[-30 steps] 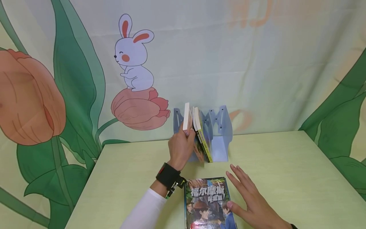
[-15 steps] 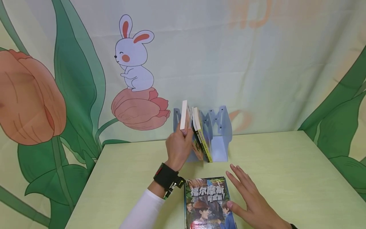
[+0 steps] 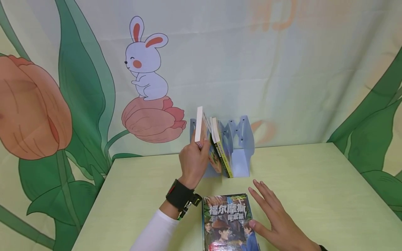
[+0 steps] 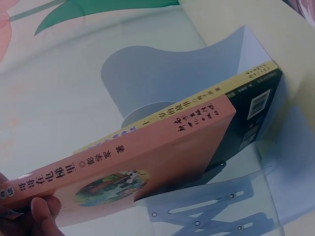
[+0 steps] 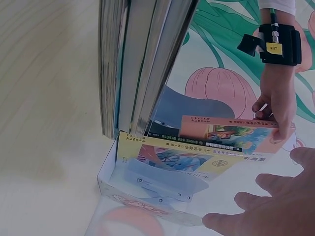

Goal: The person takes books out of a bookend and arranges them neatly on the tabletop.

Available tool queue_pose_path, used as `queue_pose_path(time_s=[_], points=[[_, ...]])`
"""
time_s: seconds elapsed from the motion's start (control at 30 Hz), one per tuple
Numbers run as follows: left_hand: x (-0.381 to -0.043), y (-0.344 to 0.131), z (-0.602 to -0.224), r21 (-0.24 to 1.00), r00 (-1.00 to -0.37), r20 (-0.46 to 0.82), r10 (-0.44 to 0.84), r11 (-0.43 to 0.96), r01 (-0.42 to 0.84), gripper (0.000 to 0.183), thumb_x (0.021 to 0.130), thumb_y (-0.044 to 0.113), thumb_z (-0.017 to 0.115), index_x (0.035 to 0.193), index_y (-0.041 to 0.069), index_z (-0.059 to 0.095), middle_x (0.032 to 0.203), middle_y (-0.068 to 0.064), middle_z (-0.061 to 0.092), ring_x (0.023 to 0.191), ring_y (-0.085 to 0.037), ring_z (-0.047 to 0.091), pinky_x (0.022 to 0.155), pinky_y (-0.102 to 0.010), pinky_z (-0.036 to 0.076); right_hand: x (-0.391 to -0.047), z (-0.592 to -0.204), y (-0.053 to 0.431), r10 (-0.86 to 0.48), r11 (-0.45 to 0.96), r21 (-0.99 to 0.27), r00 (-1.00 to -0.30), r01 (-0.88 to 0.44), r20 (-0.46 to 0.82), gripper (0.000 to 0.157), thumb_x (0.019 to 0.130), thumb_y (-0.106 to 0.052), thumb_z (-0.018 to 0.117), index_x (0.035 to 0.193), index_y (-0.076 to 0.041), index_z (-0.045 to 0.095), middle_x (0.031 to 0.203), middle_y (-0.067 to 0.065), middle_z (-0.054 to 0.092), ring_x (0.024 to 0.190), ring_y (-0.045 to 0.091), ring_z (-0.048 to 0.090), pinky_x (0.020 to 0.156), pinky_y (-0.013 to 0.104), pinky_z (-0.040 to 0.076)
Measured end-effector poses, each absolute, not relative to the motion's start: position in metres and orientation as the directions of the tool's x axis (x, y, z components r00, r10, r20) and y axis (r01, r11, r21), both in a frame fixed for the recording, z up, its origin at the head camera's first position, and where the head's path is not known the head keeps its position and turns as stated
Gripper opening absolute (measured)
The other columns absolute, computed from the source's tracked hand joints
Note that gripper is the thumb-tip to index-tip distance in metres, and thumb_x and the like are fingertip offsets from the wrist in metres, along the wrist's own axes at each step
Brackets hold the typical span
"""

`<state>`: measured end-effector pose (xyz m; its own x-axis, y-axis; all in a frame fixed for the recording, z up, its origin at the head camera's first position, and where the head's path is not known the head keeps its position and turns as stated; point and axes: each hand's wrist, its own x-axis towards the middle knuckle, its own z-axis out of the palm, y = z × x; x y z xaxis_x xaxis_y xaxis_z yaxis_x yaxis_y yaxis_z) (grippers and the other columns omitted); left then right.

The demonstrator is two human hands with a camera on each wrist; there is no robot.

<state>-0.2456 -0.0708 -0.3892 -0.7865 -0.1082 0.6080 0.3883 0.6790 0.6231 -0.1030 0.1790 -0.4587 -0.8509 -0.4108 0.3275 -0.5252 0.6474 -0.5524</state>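
Note:
My left hand [image 3: 193,162] grips a pink book [image 4: 138,157] by its spine near the upper end, thumb on the cover. That book leans at the left part of a blue metal bookend rack [image 3: 240,164], its lower end raised above the bottoms of its neighbours. Beside it a yellow book [image 4: 256,71] and a black-covered book [image 4: 246,118] stand tilted in the rack. My right hand [image 3: 279,219] has its fingers spread and holds nothing, at the right edge of a stack of books [image 3: 226,223] whose top cover shows cartoon figures.
The rack stands at the back of a pale green-yellow table [image 3: 298,177], close to a hanging cloth [image 3: 213,69] printed with a rabbit and tulips. From the right wrist view, the stack's page edges [image 5: 140,64] rise tall in front of the rack.
My left hand has drawn the pink book up and to the left, widening its gap from the yellow and black books. The right hand stays in place.

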Motion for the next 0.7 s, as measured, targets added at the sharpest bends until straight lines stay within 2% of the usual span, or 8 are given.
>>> queue_pose_path(time_s=[0.2, 0.33, 0.4, 0.5, 0.53, 0.6, 0.7], points=[[-0.242, -0.073, -0.384, 0.609, -0.776, 0.62, -0.114, 0.694, 0.384, 0.047, 0.099, 0.029, 0.046, 0.138, 0.004, 0.051, 0.045, 0.001, 0.042, 0.035, -0.012, 0.033, 0.039, -0.026, 0.021, -0.103, -0.46, 0.178, -0.404, 0.647, -0.559, -0.855, -0.519, 0.326, 0.081, 0.09, -0.027, 0.068, 0.157, -0.027, 0.024, 0.166, 0.003, 0.014, 0.154, 0.025, 0.006, 0.103, 0.076, 0.023], [-0.24, -0.074, -0.382, 0.607, -0.772, 0.624, -0.117, 0.695, 0.385, 0.047, 0.099, 0.03, 0.046, 0.139, 0.005, 0.051, 0.046, 0.0, 0.042, 0.036, -0.012, 0.032, 0.04, -0.026, 0.021, -0.102, -0.46, 0.178, -0.404, 0.653, -0.552, -0.855, -0.519, 0.327, 0.08, 0.09, -0.027, 0.067, 0.157, -0.026, 0.024, 0.166, 0.004, 0.014, 0.154, 0.025, 0.006, 0.115, 0.066, 0.016], [-0.239, -0.074, -0.381, 0.604, -0.765, 0.633, -0.117, 0.693, 0.394, 0.045, 0.1, 0.03, 0.046, 0.137, 0.005, 0.052, 0.046, 0.0, 0.043, 0.036, -0.011, 0.032, 0.04, -0.025, 0.02, -0.101, -0.459, 0.177, -0.399, 0.657, -0.553, -0.859, -0.513, 0.322, 0.081, 0.09, -0.027, 0.068, 0.157, -0.027, 0.023, 0.166, 0.003, 0.014, 0.154, 0.025, 0.006, 0.116, 0.065, 0.015], [-0.237, -0.075, -0.378, 0.596, -0.748, 0.653, -0.117, 0.689, 0.413, 0.041, 0.099, 0.029, 0.046, 0.131, 0.004, 0.054, 0.046, 0.0, 0.042, 0.036, -0.011, 0.032, 0.04, -0.026, 0.02, -0.101, -0.459, 0.177, -0.388, 0.666, -0.55, -0.864, -0.504, 0.321, 0.081, 0.089, -0.029, 0.068, 0.157, -0.029, 0.023, 0.166, 0.002, 0.014, 0.154, 0.027, 0.007, 0.112, 0.07, 0.017], [-0.237, -0.075, -0.377, 0.595, -0.742, 0.66, -0.119, 0.687, 0.419, 0.04, 0.099, 0.029, 0.046, 0.129, 0.004, 0.055, 0.046, 0.0, 0.042, 0.036, -0.011, 0.031, 0.04, -0.026, 0.019, -0.101, -0.458, 0.177, -0.386, 0.669, -0.548, -0.865, -0.503, 0.322, 0.081, 0.089, -0.029, 0.068, 0.157, -0.029, 0.023, 0.166, 0.002, 0.015, 0.153, 0.028, 0.008, 0.107, 0.074, 0.021], [-0.235, -0.076, -0.376, 0.592, -0.734, 0.668, -0.122, 0.685, 0.425, 0.041, 0.099, 0.028, 0.046, 0.131, 0.003, 0.055, 0.046, 0.0, 0.04, 0.036, -0.011, 0.03, 0.04, -0.025, 0.019, -0.102, -0.458, 0.177, -0.379, 0.673, -0.545, -0.866, -0.5, 0.326, 0.081, 0.089, -0.03, 0.069, 0.157, -0.03, 0.024, 0.166, 0.002, 0.016, 0.152, 0.03, 0.01, 0.102, 0.077, 0.025], [-0.233, -0.077, -0.374, 0.589, -0.723, 0.679, -0.129, 0.684, 0.431, 0.045, 0.098, 0.027, 0.046, 0.136, 0.004, 0.053, 0.046, 0.0, 0.038, 0.036, -0.012, 0.028, 0.041, -0.026, 0.018, -0.102, -0.458, 0.177, -0.379, 0.673, -0.545, -0.866, -0.5, 0.326, 0.081, 0.089, -0.031, 0.069, 0.157, -0.03, 0.024, 0.166, 0.001, 0.015, 0.152, 0.032, 0.011, 0.101, 0.077, 0.025]])
